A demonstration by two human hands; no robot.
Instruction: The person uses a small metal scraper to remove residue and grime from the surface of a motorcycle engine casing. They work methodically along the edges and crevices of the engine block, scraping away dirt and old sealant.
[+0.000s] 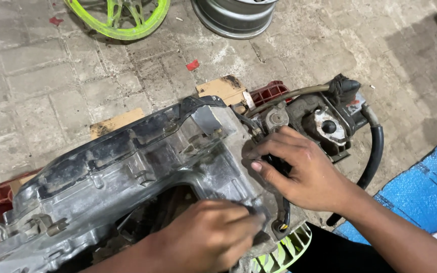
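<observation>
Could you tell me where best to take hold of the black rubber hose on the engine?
Probably the hose at its bare curved stretch, from the right: that arc stands free of the engine casing, while the right hand covers its inner side.

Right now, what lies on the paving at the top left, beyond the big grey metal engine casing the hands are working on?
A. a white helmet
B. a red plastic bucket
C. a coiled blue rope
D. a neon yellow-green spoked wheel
D: a neon yellow-green spoked wheel lies on the grey paving stones at the top left, beside a silver metal rim.
</observation>
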